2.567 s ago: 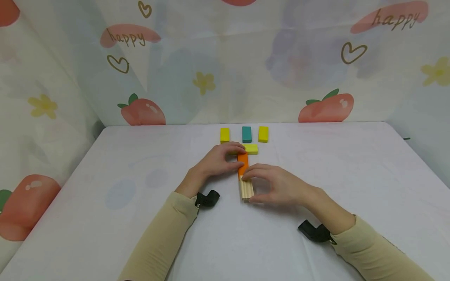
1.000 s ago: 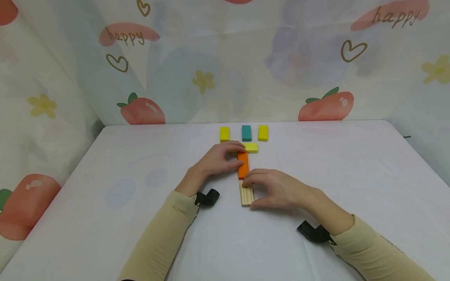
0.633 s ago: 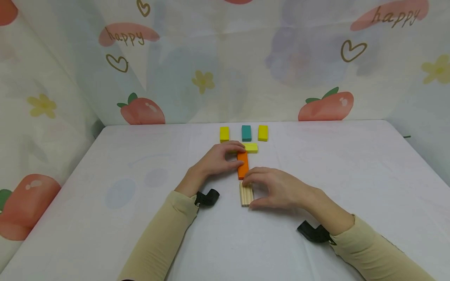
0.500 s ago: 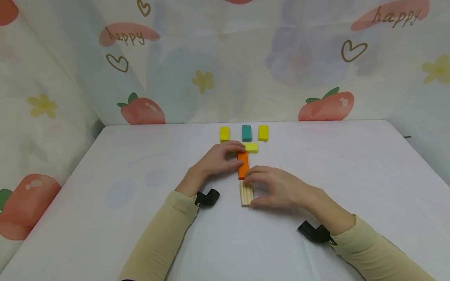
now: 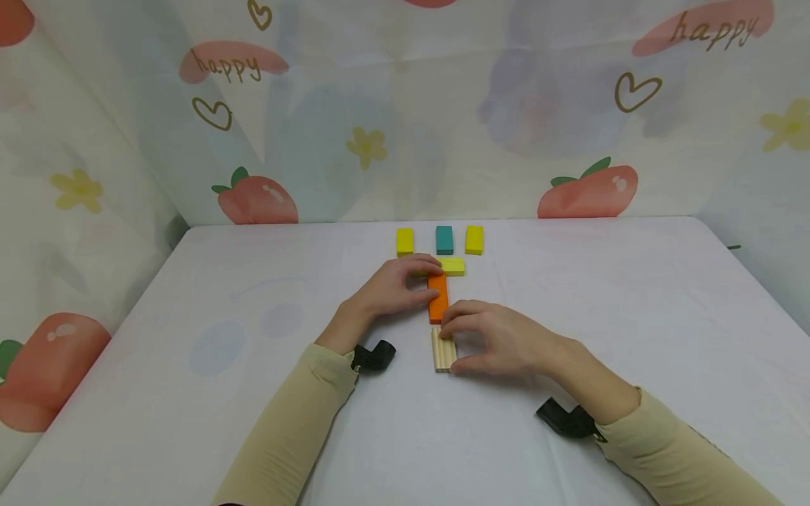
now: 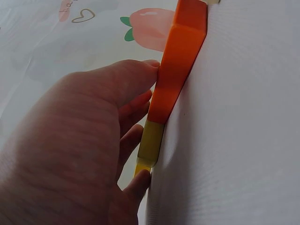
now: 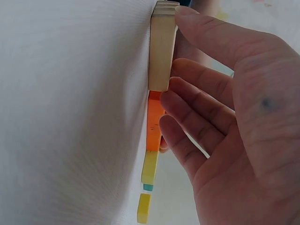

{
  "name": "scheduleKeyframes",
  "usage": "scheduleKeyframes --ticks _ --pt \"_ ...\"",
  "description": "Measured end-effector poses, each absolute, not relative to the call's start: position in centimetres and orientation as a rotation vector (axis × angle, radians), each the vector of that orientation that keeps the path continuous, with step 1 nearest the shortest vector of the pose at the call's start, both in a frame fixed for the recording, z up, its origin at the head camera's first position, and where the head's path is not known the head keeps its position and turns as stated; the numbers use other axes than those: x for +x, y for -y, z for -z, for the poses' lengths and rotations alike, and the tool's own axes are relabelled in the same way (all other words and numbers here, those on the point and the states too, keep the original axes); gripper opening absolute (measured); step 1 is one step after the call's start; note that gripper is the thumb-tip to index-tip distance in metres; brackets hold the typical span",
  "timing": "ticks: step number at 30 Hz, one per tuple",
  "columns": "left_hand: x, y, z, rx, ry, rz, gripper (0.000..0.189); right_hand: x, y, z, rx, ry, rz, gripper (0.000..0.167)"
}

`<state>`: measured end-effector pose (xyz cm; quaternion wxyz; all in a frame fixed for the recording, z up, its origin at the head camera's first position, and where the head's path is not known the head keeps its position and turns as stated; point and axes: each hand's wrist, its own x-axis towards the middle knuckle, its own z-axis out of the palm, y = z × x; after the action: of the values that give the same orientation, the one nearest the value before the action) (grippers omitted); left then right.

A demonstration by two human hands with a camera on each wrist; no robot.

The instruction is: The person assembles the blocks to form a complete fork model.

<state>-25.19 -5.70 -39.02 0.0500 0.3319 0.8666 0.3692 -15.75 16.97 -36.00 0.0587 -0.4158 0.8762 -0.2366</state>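
You have shifted the plain, lengthwise-striped wooden block [image 5: 441,357] a little away from the table's [image 5: 443,436] far edge over the last couple of seconds, and a thin gap now seems to show between it and the orange block [image 5: 436,309] beyond. That probably makes it the nearest piece of a line running in from the far edge. Your right hand [image 5: 506,339] spans it, thumb by the near end and fingers at the far one; you may be lightly pinching it, but I can't tell. Your left hand [image 5: 392,288] hasn't shifted noticeably: fingers and thumb spread, touching the orange block and the crosswise yellow block [image 5: 453,267]. Closest to the table's far edge sit the left yellow block [image 5: 405,242], teal block [image 5: 444,240] and right yellow block [image 5: 474,239], spaced apart.
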Motion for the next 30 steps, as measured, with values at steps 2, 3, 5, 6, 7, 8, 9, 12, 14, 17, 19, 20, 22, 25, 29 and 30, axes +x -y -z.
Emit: scheduleKeyframes --ticks 2,3,5,6,7,8,9,12,14,17,19,20,22,25,29,30 --pt "-25.20 5.69 39.01 1.016 -2.638 -1.128 0.033 -15.72 -16.93 35.96 -1.261 -2.655 0.717 0.036" --pt "-25.20 5.69 39.00 1.017 -2.636 -1.130 0.033 -15.71 -16.93 35.96 -1.260 -2.656 0.717 0.036" --pt "-25.18 5.70 38.97 1.019 -2.634 -1.134 0.033 -15.69 -16.94 35.95 -1.259 -2.657 0.716 0.036" --pt "-25.17 5.70 38.95 1.020 -2.634 -1.134 0.033 -15.70 -16.96 35.97 -1.261 -2.658 0.715 0.035" --pt "-25.17 5.71 38.95 1.022 -2.634 -1.134 0.033 -15.71 -16.99 35.98 -1.262 -2.660 0.714 0.035" --pt "-25.16 5.72 38.92 1.022 -2.634 -1.134 0.033 -15.71 -17.00 35.97 -1.263 -2.662 0.714 0.035" --pt "-25.14 5.74 38.90 1.023 -2.634 -1.133 0.033 -15.73 -17.01 35.98 -1.267 -2.663 0.715 0.035" --pt "-25.14 5.76 38.89 1.022 -2.636 -1.129 0.033 -15.71 -16.97 35.92 -1.279 -2.666 0.718 0.035" --pt "-25.13 5.77 38.88 1.020 -2.635 -1.126 0.033 -15.69 -16.94 35.89 -1.286 -2.667 0.722 0.036" --pt "-25.14 5.78 38.88 1.019 -2.636 -1.121 0.033 -15.72 -16.94 35.92 -1.297 -2.671 0.724 0.035" --pt "-25.16 5.79 38.88 1.026 -2.636 -1.121 0.033 -15.73 -16.94 35.94 -1.303 -2.673 0.726 0.035" --pt "-25.18 5.79 38.87 1.030 -2.636 -1.122 0.033 -15.74 -16.94 35.95 -1.305 -2.675 0.726 0.035" --pt "-25.20 5.79 38.86 1.038 -2.637 -1.123 0.033 -15.76 -16.95 35.98 -1.308 -2.678 0.729 0.035" --pt "-25.21 5.78 38.85 1.041 -2.635 -1.125 0.033 -15.75 -16.94 36.01 -1.307 -2.684 0.730 0.035" --pt "-25.15 5.80 38.84 1.031 -2.630 -1.133 0.034 -15.76 -16.90 36.05 -1.303 -2.693 0.724 0.035" --pt "-25.13 5.80 38.83 1.030 -2.629 -1.136 0.034 -15.76 -16.90 36.06 -1.300 -2.695 0.723 0.035"
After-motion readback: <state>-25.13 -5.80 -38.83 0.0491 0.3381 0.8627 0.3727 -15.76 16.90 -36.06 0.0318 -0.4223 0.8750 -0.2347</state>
